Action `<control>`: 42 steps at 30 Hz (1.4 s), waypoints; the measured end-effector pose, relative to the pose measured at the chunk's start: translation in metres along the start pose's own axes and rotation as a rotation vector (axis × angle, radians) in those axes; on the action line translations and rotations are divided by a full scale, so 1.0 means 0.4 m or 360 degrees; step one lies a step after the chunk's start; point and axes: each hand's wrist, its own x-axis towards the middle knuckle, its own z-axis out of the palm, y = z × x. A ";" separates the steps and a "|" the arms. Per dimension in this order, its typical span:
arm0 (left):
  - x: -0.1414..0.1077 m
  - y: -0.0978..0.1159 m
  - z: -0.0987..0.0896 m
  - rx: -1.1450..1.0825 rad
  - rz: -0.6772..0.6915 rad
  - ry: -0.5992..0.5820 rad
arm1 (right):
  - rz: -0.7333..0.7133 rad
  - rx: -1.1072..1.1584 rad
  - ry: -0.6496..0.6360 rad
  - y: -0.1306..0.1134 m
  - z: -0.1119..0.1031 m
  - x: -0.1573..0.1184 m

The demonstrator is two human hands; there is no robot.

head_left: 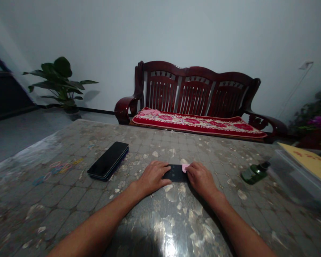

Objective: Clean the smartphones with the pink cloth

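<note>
A dark, flat phone-like object (175, 173) lies on the patterned tabletop (77, 214) between my hands. My left hand (155, 175) holds its left end, thumb along the near edge and fingers at the far edge. At the right end, my right hand (199, 175) pinches a small pink cloth (185, 167) against the dark surface. Further left rests a stack of black phones (108, 160), the top one with its screen facing up.
Colourful rubber bands (61, 167) are scattered at the left. A green bottle (254, 173) lies on its side at the right, beside a clear plastic box (296, 178) with a yellow sheet (309, 159) on top. Behind the table stands a wooden bench (195, 89).
</note>
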 end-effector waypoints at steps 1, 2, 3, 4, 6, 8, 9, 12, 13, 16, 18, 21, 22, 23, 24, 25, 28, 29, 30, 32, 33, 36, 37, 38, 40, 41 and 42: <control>0.000 -0.001 0.002 0.0008 0.0001 0.0004 | 0.0033 -0.0027 0.0005 0.004 0.001 0.001; 0.000 -0.002 0.004 0.0013 0.0000 0.0009 | 0.0055 -0.0042 0.0008 0.004 0.002 0.001; 0.000 -0.003 0.006 0.0014 -0.0003 0.0014 | 0.0063 -0.0045 0.0005 0.001 0.004 0.001; 0.000 -0.003 0.007 0.0012 -0.0006 0.0018 | 0.0054 -0.0037 -0.0002 -0.006 0.005 0.001; 0.000 -0.003 0.008 0.0000 -0.0011 0.0017 | -0.0008 0.0007 -0.0029 -0.026 0.007 0.001; 0.001 -0.001 0.006 -0.0017 -0.0015 0.0004 | -0.0091 0.0062 -0.0067 -0.045 0.007 0.002; 0.001 0.000 0.004 -0.0023 -0.0016 -0.0004 | -0.0122 0.0083 -0.0086 -0.051 0.006 0.002; 0.001 0.004 -0.001 -0.0024 -0.0021 -0.0023 | -0.0119 0.0081 -0.0113 -0.047 0.002 0.007; 0.001 0.004 -0.002 -0.0020 -0.0024 -0.0025 | -0.0084 0.0057 -0.0107 -0.040 0.001 0.009; 0.000 0.004 -0.001 -0.0007 -0.0025 -0.0013 | 0.0072 -0.0056 -0.0062 -0.016 -0.002 0.018; -0.001 0.005 0.000 -0.0005 -0.0018 -0.0001 | 0.0141 -0.0108 -0.0041 -0.010 -0.001 0.026; -0.001 0.006 -0.001 -0.0004 -0.0014 -0.0002 | 0.0127 -0.0076 -0.0040 -0.026 0.003 0.035; 0.000 0.007 -0.001 -0.0007 -0.0013 -0.0001 | 0.0091 -0.0040 -0.0048 -0.037 0.005 0.037; 0.000 0.007 -0.001 -0.0012 -0.0011 0.0001 | 0.0046 -0.0001 -0.0059 -0.048 0.007 0.039; 0.001 0.007 -0.001 -0.0019 -0.0007 0.0004 | -0.0003 0.0035 -0.0076 -0.058 0.008 0.039; 0.001 0.007 0.000 -0.0026 -0.0003 0.0007 | -0.0050 0.0064 -0.0092 -0.066 0.009 0.039; 0.002 0.004 0.003 -0.0030 0.0002 0.0004 | -0.0119 0.0114 -0.0121 -0.071 0.010 0.037; 0.002 0.002 0.004 -0.0024 0.0002 0.0004 | -0.0111 0.0121 -0.0121 -0.065 0.010 0.036; 0.002 0.001 0.006 -0.0016 0.0001 0.0006 | -0.0089 0.0124 -0.0117 -0.057 0.009 0.036; 0.001 0.000 0.008 -0.0005 0.0000 0.0011 | -0.0005 0.0113 -0.0097 -0.036 0.007 0.036; 0.001 0.000 0.008 -0.0004 -0.0002 0.0015 | 0.0047 0.0101 -0.0081 -0.026 0.006 0.036; 0.000 0.002 0.006 -0.0018 -0.0014 0.0016 | 0.0154 0.0055 -0.0045 -0.014 0.004 0.037; -0.001 0.003 0.005 -0.0022 -0.0019 0.0015 | 0.0151 0.0048 -0.0041 -0.018 0.004 0.037; -0.001 0.004 0.004 -0.0025 -0.0023 0.0015 | 0.0130 0.0050 -0.0041 -0.025 0.004 0.036; -0.001 0.006 0.001 -0.0028 -0.0024 0.0012 | 0.0049 0.0079 -0.0055 -0.046 0.004 0.032; -0.001 0.006 0.000 -0.0029 -0.0023 0.0010 | -0.0004 0.0097 -0.0063 -0.058 0.004 0.029; -0.001 0.006 0.000 -0.0031 -0.0021 0.0008 | -0.0058 0.0114 -0.0072 -0.069 0.004 0.027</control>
